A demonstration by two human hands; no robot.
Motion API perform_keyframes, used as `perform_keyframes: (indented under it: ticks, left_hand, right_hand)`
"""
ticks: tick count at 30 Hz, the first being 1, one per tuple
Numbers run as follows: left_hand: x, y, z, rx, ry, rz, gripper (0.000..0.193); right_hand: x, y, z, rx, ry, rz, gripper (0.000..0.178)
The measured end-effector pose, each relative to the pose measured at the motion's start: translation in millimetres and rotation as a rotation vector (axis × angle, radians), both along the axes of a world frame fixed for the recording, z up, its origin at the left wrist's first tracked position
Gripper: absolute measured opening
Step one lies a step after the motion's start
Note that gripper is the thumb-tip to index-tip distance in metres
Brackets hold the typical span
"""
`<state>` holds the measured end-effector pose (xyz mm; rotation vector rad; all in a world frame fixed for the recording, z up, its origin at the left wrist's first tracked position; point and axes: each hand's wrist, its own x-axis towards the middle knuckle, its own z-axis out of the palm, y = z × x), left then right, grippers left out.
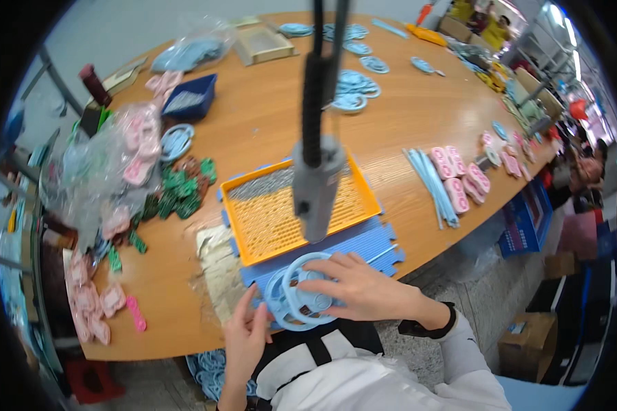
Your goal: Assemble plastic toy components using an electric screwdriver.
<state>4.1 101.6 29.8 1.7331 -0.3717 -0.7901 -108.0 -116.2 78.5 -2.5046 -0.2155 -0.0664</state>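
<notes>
Two light blue toy steering wheel parts (296,291) overlap at the table's near edge, one ring lying partly over the other. My right hand (367,284) grips the upper wheel from the right, its fingers bent over the rim and across the hub. My left hand (245,329) is at the left side of the wheels, thumb and forefinger apart beside the rim; some of its fingers are hidden. Under the wheels lies a blue ribbed mat (353,243). A grey electric screwdriver (319,192) hangs upright in front of a yellow tray (308,243) of small metal screws.
Light blue sticks (432,188) and pink pieces (456,175) lie right. Green pieces (179,192), clear bags (82,171) and a dark blue bin (192,97) stand left. More blue wheels (355,89) lie at the back. Pink parts (89,301) sit near left.
</notes>
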Motion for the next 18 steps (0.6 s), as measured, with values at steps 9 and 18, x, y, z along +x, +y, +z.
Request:
perform_keyframes:
  ticks: [9, 18]
  left_hand:
    - [-5.8, 6.3, -11.8, -0.121, 0.255, -0.123, 0.05]
    - [-1.3, 9.5, -9.6, -0.147, 0.305, -0.171, 0.048]
  right_hand:
    - [13.9, 20.0, -14.9, -0.068, 0.106, 0.078, 0.059]
    - [19.5, 22.5, -16.6, -0.102, 0.107, 0.083, 0.055]
